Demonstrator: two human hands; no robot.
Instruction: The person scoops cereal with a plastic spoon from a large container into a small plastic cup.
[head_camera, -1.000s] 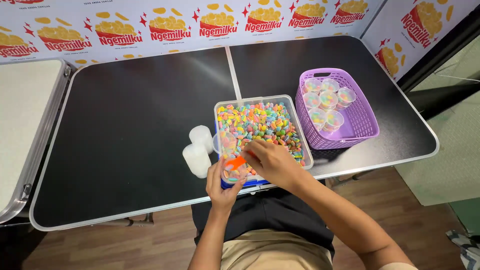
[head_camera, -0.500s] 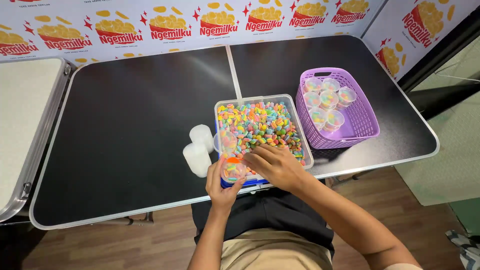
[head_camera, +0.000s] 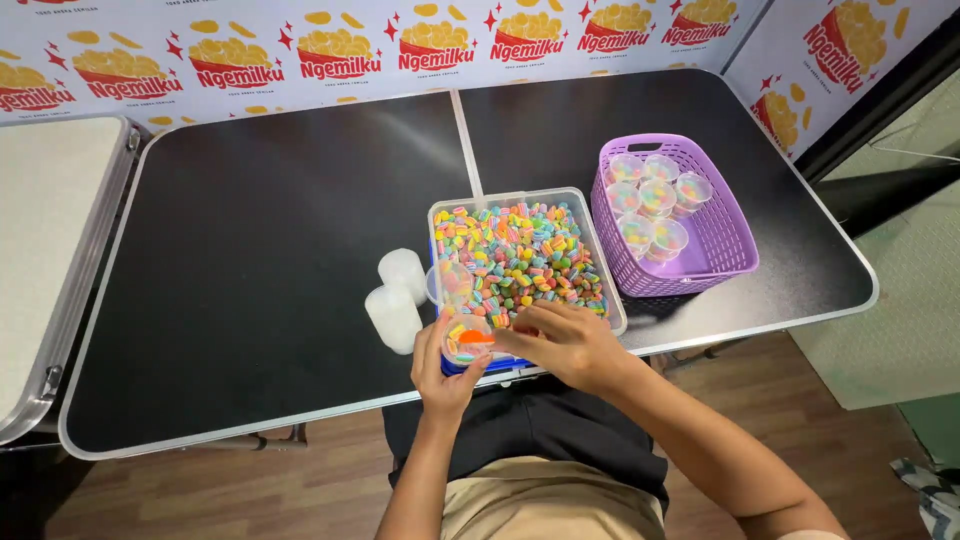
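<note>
My left hand (head_camera: 440, 378) grips a small clear cup (head_camera: 465, 343) partly filled with colourful candies, at the near edge of the table. My right hand (head_camera: 565, 343) holds a small orange scoop (head_camera: 476, 337) over the cup's mouth. Just beyond them stands a clear rectangular tub (head_camera: 524, 258) full of multicoloured candies. A second candy-filled cup (head_camera: 453, 284) leans at the tub's left side.
Two stacks of empty white cups (head_camera: 397, 299) lie left of the tub. A purple basket (head_camera: 680, 214) holding several filled cups sits to the right. The black folding table (head_camera: 250, 260) has a metal rim; a white table (head_camera: 45, 230) adjoins on the left.
My right hand has shifted slightly toward the cup, bringing the orange scoop over its mouth. The left hand keeps the cup in the same place.
</note>
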